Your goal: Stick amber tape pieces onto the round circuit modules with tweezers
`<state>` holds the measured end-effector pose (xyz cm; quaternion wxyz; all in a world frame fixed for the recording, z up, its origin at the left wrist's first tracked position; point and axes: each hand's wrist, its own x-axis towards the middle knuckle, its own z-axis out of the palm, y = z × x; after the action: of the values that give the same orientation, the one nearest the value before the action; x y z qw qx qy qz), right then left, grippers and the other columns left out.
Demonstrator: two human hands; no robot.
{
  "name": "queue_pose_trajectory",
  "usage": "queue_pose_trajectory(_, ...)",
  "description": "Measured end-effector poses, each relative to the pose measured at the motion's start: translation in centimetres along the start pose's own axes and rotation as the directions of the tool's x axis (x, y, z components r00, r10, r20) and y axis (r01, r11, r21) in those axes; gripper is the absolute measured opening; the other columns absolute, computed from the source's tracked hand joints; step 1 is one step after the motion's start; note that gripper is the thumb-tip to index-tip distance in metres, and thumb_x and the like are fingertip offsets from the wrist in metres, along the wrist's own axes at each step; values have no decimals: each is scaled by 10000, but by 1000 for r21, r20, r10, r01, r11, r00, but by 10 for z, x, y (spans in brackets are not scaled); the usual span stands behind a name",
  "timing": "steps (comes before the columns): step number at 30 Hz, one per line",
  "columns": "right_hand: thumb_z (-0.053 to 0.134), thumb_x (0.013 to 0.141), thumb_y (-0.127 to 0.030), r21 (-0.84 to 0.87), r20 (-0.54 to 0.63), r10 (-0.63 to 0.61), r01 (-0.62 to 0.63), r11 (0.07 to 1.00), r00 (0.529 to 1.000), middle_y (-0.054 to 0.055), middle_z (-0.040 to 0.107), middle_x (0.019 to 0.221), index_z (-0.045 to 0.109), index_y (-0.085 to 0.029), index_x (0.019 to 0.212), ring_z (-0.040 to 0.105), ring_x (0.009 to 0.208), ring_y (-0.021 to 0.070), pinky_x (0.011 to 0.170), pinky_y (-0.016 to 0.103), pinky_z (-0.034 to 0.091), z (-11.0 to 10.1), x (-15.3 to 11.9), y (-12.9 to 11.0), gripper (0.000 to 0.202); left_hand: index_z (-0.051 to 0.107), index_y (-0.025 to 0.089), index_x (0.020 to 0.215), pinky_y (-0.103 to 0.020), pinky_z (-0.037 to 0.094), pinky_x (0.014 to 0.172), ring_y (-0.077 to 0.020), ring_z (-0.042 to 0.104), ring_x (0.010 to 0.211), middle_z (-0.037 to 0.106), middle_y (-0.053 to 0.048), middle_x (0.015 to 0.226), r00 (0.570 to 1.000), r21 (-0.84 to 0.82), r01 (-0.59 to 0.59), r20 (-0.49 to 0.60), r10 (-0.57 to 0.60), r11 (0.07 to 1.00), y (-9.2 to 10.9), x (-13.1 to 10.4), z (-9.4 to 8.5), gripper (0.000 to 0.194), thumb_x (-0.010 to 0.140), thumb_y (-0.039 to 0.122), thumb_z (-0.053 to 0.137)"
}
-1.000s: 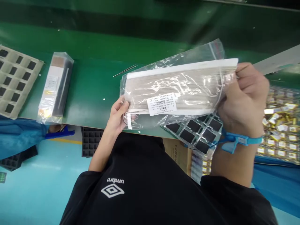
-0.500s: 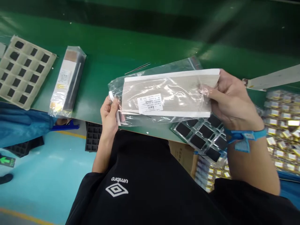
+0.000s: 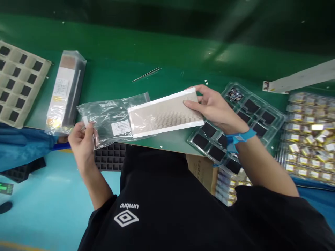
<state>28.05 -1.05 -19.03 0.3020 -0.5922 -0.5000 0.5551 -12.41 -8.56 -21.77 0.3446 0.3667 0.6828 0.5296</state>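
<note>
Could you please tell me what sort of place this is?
Probably an electronics assembly workshop: there is a green workbench, tweezers, and a clear tray of dark square pieces.

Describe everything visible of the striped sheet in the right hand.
The striped sheet is a flat, oblong, beige-grey piece, paper-like in look, with fine lines running lengthwise and white borders along its long edges. It slants in the picture, its right end higher, in front of the green table. The right hand pinches the bare right end, thumb on the lined face; the left end appears to lie inside the clear bag.
</note>
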Motion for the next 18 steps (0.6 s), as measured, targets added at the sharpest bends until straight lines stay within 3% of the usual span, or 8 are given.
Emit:
queue_pose_trajectory(6, 998, 755, -606, -94, -10, -24, 23, 995, 1000, 82, 813, 1079, 618, -261, 1230, 792, 954, 298, 730, 414, 694, -4, 10, 11, 701, 663, 212, 870, -221, 321, 403, -110, 457, 396, 578, 67, 517, 986, 179, -52, -148, 79, 982, -2, 17, -30, 284, 806, 397, 868)
queue_pose_trajectory(10, 1008, 725, -654, -119, -37, -29, 25, 993, 999, 79, 810, 1018, 621, -260, 1192, 767, 872, 274, 668, 389, 662, -14, 11, 14, 723, 708, 199, 902, -248, 343, 494, -132, 490, 497, 570, 45, 574, 972, 366, -82, -178, 156, 927, -3, 27, -46, 147, 850, 293, 808)
queue_pose_trajectory(12, 992, 744, -687, -126, -54, -31, 24, 992, 998, 74, 805, 991, 613, -264, 1197, 747, 815, 254, 639, 378, 648, -22, 9, 16, 726, 727, 208, 938, -281, 413, 577, -152, 505, 555, 567, 36, 618, 966, 441, -83, -185, 181, 894, -4, 29, -50, 94, 908, 278, 782)
queue_pose_trajectory(15, 987, 744, -712, -132, -102, -42, 28, 991, 994, 73, 803, 966, 599, -271, 1182, 733, 792, 239, 620, 351, 627, -35, 7, 18, 732, 754, 222, 1090, -445, 560, 897, -232, 599, 751, 596, -1, 750, 913, 560, -93, -281, 295, 823, -8, 25, -48, 142, 1017, 338, 719)
queue_pose_trajectory(17, 991, 744, -700, -140, -138, -52, 33, 990, 989, 75, 804, 964, 599, -274, 1173, 731, 801, 231, 622, 333, 610, -42, 6, 22, 720, 747, 201, 1269, -615, 468, 1173, -338, 671, 1063, 716, -80, 1011, 857, 656, -144, -292, 425, 741, -12, 17, -39, 363, 1026, 471, 748)
queue_pose_trajectory(18, 987, 756, -687, -147, -156, -58, 35, 988, 986, 76, 805, 971, 599, -275, 1174, 730, 806, 226, 627, 326, 602, -44, 7, 24, 703, 728, 182, 1361, -666, 396, 1254, -393, 656, 1233, 748, -135, 1193, 842, 691, -224, -218, 494, 687, -14, 12, -32, 526, 998, 559, 780)
